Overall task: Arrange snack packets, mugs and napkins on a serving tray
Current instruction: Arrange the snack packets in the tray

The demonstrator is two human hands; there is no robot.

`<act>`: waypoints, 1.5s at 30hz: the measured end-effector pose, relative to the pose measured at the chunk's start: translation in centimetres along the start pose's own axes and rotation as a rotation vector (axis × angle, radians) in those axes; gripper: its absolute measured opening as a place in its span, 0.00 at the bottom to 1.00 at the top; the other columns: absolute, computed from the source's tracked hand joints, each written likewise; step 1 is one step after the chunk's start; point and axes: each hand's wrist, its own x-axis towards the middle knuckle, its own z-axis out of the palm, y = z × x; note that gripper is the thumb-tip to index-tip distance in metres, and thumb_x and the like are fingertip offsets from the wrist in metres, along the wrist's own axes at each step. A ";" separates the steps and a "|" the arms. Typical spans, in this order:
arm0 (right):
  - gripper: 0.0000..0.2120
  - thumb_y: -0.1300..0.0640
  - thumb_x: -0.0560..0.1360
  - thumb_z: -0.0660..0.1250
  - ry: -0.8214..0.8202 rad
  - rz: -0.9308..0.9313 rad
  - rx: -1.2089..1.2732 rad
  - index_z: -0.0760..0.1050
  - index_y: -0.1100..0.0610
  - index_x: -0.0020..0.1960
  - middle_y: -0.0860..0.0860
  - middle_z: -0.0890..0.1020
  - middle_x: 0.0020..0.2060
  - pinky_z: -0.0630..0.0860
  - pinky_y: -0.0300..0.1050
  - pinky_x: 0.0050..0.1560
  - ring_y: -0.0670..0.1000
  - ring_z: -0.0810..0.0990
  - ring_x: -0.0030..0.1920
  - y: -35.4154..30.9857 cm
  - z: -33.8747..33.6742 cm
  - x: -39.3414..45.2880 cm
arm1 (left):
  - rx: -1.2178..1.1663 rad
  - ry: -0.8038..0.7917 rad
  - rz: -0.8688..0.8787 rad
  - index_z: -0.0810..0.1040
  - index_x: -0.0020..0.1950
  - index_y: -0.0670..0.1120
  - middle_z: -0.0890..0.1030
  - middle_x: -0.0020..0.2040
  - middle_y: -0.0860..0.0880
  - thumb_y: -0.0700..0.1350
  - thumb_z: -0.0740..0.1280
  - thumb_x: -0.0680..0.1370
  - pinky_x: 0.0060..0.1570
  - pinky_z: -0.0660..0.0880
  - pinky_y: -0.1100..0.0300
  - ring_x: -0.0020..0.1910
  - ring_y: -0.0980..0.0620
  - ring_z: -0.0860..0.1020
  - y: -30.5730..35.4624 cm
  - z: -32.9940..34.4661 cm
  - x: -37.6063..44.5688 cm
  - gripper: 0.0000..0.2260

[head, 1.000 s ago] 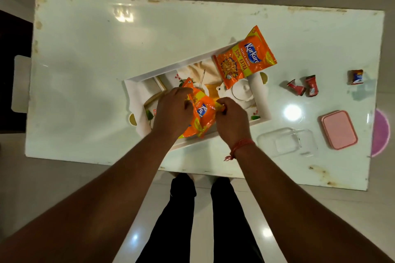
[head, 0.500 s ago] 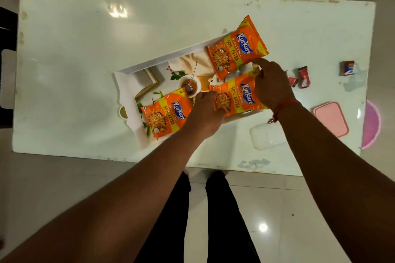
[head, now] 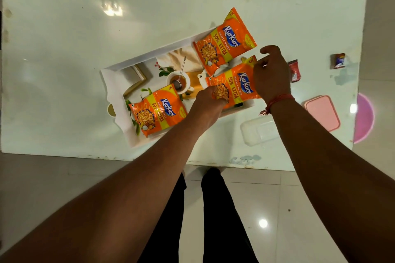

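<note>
Pale tiled floor is showing beneath a glossy white bench (head: 64, 49) that is filling the upper part of the head view. A white tray (head: 119, 68) with a printed tea picture is lying tilted on the bench, and three orange snack packets are lying on it. The far packet (head: 224, 38) is hanging over the tray's far right corner, the near left packet (head: 158, 111) is lying flat by the left end, and the right packet (head: 235, 87) is sitting at the right end. The left hand (head: 208, 107) is pinching the right packet's near left corner. The right hand (head: 271, 74) is gripping its right edge with curled fingers. Right of the tray, a clear box (head: 259, 131), a pink lid (head: 322, 113) and small red sachets (head: 295, 71) are lying on the bench, with another small wrapped sweet (head: 338, 61) farther right.
</note>
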 end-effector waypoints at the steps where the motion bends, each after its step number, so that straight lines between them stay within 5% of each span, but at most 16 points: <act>1: 0.16 0.62 0.79 0.62 0.015 -0.009 0.012 0.70 0.59 0.66 0.56 0.79 0.56 0.73 0.41 0.50 0.53 0.80 0.55 -0.2 -0.2 -0.2 | 0.029 0.009 0.005 0.74 0.67 0.49 0.75 0.54 0.54 0.42 0.66 0.78 0.44 0.71 0.62 0.49 0.54 0.76 0.0 -0.1 -0.1 0.17; 4: 0.15 0.61 0.78 0.64 0.169 -0.126 -0.043 0.72 0.59 0.64 0.57 0.76 0.59 0.73 0.47 0.59 0.54 0.76 0.58 -0.8 -0.9 -1.8 | 0.067 0.098 0.039 0.73 0.69 0.48 0.74 0.66 0.49 0.43 0.66 0.79 0.51 0.75 0.59 0.61 0.50 0.76 -0.8 -0.9 -0.2 0.18; 7: 0.14 0.63 0.75 0.63 0.214 -0.256 -0.052 0.74 0.59 0.60 0.58 0.76 0.56 0.71 0.48 0.57 0.58 0.75 0.57 -2.3 -0.2 -4.7 | 0.138 0.290 0.207 0.76 0.64 0.46 0.76 0.65 0.47 0.39 0.64 0.80 0.54 0.72 0.61 0.64 0.51 0.76 -2.6 -2.9 -1.2 0.14; 11: 0.13 0.64 0.76 0.64 -0.075 -0.270 0.076 0.75 0.61 0.60 0.59 0.77 0.56 0.74 0.52 0.57 0.59 0.77 0.56 -4.7 4.1 -9.0 | 0.296 0.575 0.302 0.78 0.59 0.44 0.78 0.59 0.44 0.36 0.64 0.77 0.59 0.70 0.59 0.60 0.46 0.75 -5.7 -6.9 -2.6 0.12; 14: 0.18 0.59 0.78 0.66 -0.341 -0.150 0.103 0.72 0.60 0.67 0.58 0.75 0.62 0.74 0.53 0.60 0.59 0.76 0.60 -6.0 7.8 -11.1 | 0.274 0.656 0.217 0.77 0.59 0.42 0.76 0.60 0.41 0.34 0.62 0.74 0.61 0.73 0.56 0.62 0.43 0.75 -7.7 -9.6 -3.1 0.15; 18: 0.20 0.55 0.79 0.64 -0.454 -0.012 0.107 0.69 0.58 0.69 0.57 0.74 0.64 0.71 0.50 0.61 0.57 0.74 0.64 -7.7 10.9 -11.4 | 0.223 0.711 0.110 0.77 0.60 0.41 0.72 0.64 0.40 0.34 0.61 0.74 0.66 0.73 0.47 0.64 0.40 0.73 -9.6 -11.9 -3.2 0.16; 24: 0.12 0.56 0.78 0.65 -0.540 0.177 0.128 0.74 0.60 0.59 0.57 0.81 0.57 0.72 0.42 0.49 0.56 0.80 0.56 -9.3 13.1 -10.1 | 0.070 0.645 -0.024 0.74 0.64 0.44 0.70 0.66 0.44 0.36 0.61 0.74 0.65 0.74 0.44 0.65 0.43 0.74 -9.9 -12.0 -3.2 0.18; 28: 0.05 0.59 0.76 0.66 -0.564 0.135 0.112 0.79 0.59 0.49 0.56 0.83 0.49 0.70 0.38 0.39 0.53 0.80 0.48 -9.4 12.3 -9.2 | -0.011 0.581 -0.054 0.74 0.66 0.44 0.72 0.64 0.46 0.36 0.61 0.74 0.64 0.74 0.44 0.63 0.44 0.74 -9.5 -12.1 -2.7 0.20; 36: 0.04 0.54 0.77 0.66 -0.302 -0.043 -0.016 0.76 0.54 0.47 0.50 0.79 0.43 0.73 0.43 0.45 0.51 0.79 0.45 -8.4 7.2 -5.6 | -0.102 0.324 0.097 0.76 0.58 0.56 0.75 0.62 0.48 0.40 0.64 0.71 0.58 0.79 0.43 0.61 0.48 0.77 -4.8 -9.1 -1.1 0.18; 40: 0.09 0.54 0.78 0.66 -0.208 -0.070 -0.036 0.77 0.55 0.56 0.53 0.83 0.51 0.79 0.52 0.54 0.54 0.82 0.51 -7.9 4.6 -3.9 | -0.123 0.203 0.133 0.74 0.54 0.63 0.75 0.57 0.57 0.43 0.66 0.68 0.51 0.79 0.56 0.55 0.61 0.77 -2.4 -7.5 -0.5 0.19; 43: 0.09 0.54 0.78 0.65 -0.179 -0.071 -0.067 0.76 0.55 0.57 0.53 0.82 0.53 0.78 0.50 0.54 0.54 0.81 0.52 -7.5 3.3 -2.8 | -0.137 0.145 0.141 0.74 0.56 0.59 0.76 0.62 0.52 0.38 0.68 0.73 0.46 0.73 0.71 0.51 0.69 0.76 -1.9 -6.7 0.4 0.18; 45: 0.09 0.54 0.78 0.65 -0.156 -0.066 -0.068 0.76 0.55 0.57 0.53 0.82 0.54 0.78 0.50 0.56 0.53 0.81 0.53 -7.2 2.5 -2.2 | -0.175 0.112 0.134 0.72 0.60 0.56 0.74 0.66 0.50 0.35 0.67 0.75 0.45 0.70 0.73 0.52 0.70 0.73 -1.8 -6.3 0.9 0.20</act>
